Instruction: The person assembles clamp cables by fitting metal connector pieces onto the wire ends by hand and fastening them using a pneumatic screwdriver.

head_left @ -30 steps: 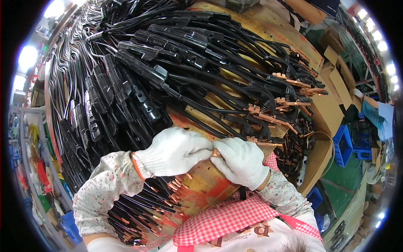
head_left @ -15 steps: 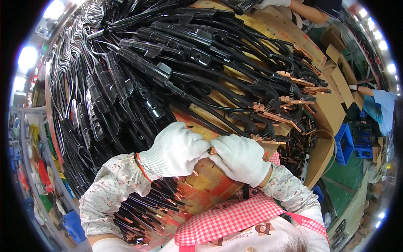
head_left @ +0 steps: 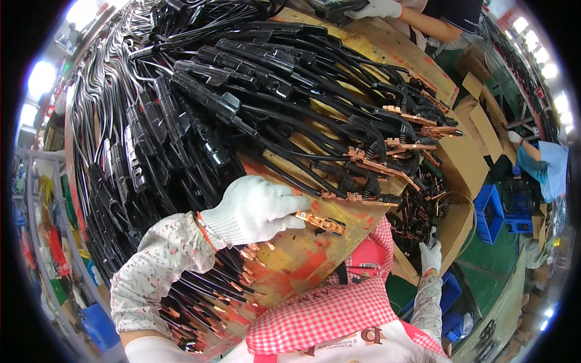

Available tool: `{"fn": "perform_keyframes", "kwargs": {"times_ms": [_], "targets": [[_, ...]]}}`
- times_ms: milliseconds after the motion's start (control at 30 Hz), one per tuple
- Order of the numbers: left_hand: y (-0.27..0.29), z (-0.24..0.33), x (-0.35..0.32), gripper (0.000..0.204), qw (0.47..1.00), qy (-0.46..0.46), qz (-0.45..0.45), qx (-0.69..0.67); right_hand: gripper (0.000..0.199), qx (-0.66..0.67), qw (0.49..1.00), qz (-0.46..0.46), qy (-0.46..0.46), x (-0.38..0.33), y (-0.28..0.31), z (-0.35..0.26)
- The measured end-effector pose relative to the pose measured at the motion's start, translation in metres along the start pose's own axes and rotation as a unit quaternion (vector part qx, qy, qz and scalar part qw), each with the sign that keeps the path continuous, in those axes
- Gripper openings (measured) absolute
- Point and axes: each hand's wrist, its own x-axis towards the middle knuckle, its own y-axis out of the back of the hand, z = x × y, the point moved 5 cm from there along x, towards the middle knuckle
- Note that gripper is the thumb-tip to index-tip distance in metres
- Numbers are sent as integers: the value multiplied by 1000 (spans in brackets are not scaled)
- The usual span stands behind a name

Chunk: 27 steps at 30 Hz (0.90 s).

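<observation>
My left hand [head_left: 251, 209], in a white knit glove, is closed on a copper clamp jaw [head_left: 325, 223] held level over the worn yellow-and-red table [head_left: 301, 257]. Its far end sticks out to the right, while the fingers cover the near end. My right hand [head_left: 430, 257], gloved too, reaches off to the right at the cardboard box [head_left: 455, 233]. Its fingertips are closed round the lower end of a slim tool [head_left: 433, 233]; the exact kind is too small to tell. Below my left hand lie several black cables with bare copper ends [head_left: 247, 278].
Black plastic clamp handles [head_left: 209, 103] on cables crowd the table, with copper jaws [head_left: 378, 163] toward the right. Small copper parts [head_left: 417, 212] fill the box. A co-worker's gloved hand [head_left: 378, 8] is at the top; another person [head_left: 551, 169] stands far right near blue crates [head_left: 491, 209].
My right hand has left the copper piece and swung right to the box. The left hand stays over the table, and the copper jaw now shows in it.
</observation>
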Motion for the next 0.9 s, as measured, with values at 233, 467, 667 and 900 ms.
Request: {"fn": "perform_keyframes", "kwargs": {"times_ms": [233, 467, 667, 900], "targets": [[-3, 0, -2, 27, 999, 18, 46, 22, 31, 431, 893, -127, -31, -47, 31, -72], [-3, 2, 0, 30, 996, 30, 49, 70, 63, 815, 338, -352, 312, -130, 124, -271], [-3, 4, -4, 30, 992, 34, 69, 96, 32, 762, 328, -383, 407, -210, 137, -379], [-9, 2, -3, 30, 991, 51, 24, 119, 41, 710, 469, -283, 443, -245, 102, -394]]}}
